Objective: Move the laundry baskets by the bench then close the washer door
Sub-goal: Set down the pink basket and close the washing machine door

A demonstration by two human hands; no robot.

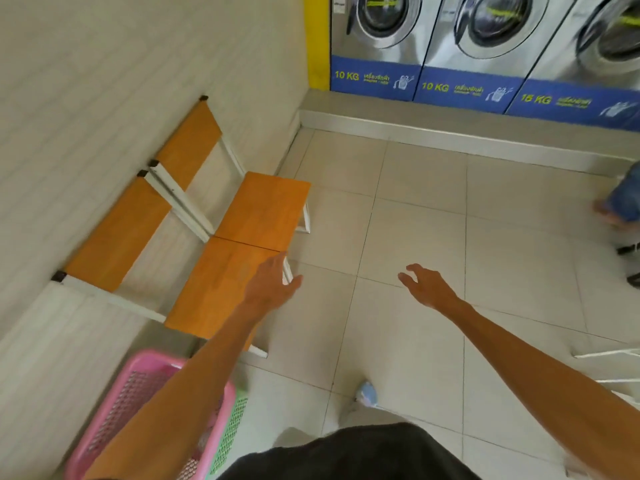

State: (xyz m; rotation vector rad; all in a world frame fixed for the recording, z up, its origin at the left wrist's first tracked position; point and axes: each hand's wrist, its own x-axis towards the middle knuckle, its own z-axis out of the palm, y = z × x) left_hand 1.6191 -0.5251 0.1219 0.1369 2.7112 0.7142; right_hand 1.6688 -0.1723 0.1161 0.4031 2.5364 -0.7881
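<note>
A pink laundry basket (114,410) stands on the floor at the bottom left, beside the near end of the orange bench (225,282); a green basket (231,434) shows under its right edge. My left hand (272,282) hovers over the bench's near corner, fingers apart, holding nothing. Over bare floor tiles, my right hand (427,285) is also empty with spread fingers. Three steel front-load washers (485,26) line the far wall; the doors I can see look closed, and the right one is blurred.
The bench runs along the white left wall. A raised grey step (450,129) fronts the washers. Another person's leg and foot (620,202) are at the right edge. White wire frames (609,368) sit at the lower right. My own foot (365,393) is on the tiles.
</note>
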